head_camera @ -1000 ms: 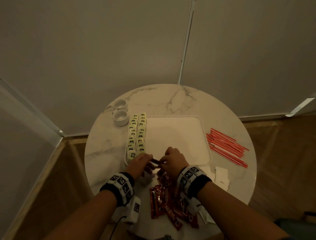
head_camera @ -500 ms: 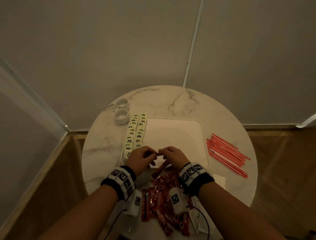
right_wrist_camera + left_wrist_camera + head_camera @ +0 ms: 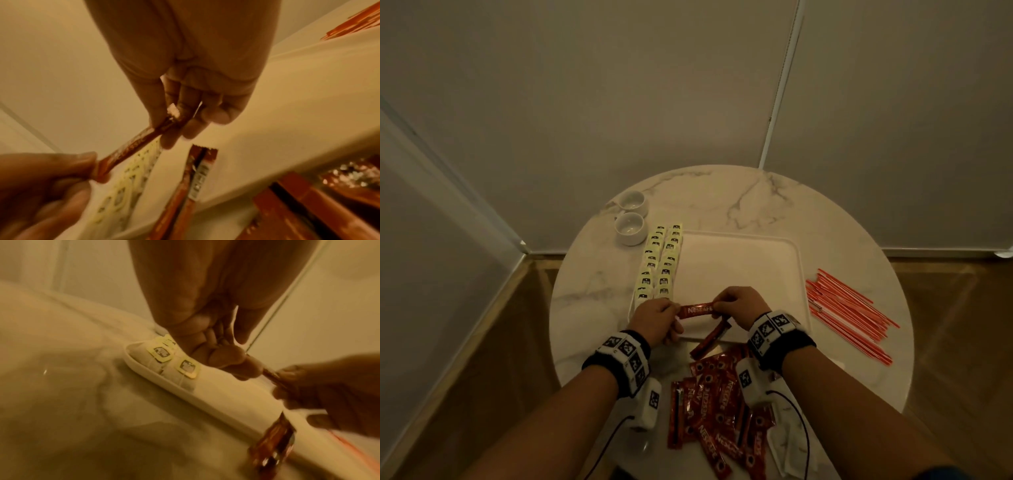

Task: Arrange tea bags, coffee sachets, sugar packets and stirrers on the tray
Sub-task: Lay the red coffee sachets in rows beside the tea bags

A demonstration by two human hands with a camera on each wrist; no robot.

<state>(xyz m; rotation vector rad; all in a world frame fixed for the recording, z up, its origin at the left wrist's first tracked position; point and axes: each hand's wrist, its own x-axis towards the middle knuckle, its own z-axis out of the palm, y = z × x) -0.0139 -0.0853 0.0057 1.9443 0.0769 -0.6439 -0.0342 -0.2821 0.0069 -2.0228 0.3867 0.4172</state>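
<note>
Left hand (image 3: 216,340) and right hand (image 3: 329,395) pinch 1 sachet (image 3: 271,374) above tray (image 3: 185,391); 2 tea bags (image 3: 174,363) inside.

Two cups (image 3: 629,216), one tray (image 3: 739,260), two hands (image 3: 655,320).

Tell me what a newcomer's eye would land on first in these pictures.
First, the red coffee sachet stretched between the left hand and the right hand, each pinching one end, over the near edge of the white tray. Next, the two neat rows of tea bags along the tray's left side. Then the heap of red sachets on the table near the person, and the red stirrers right of the tray.
</note>
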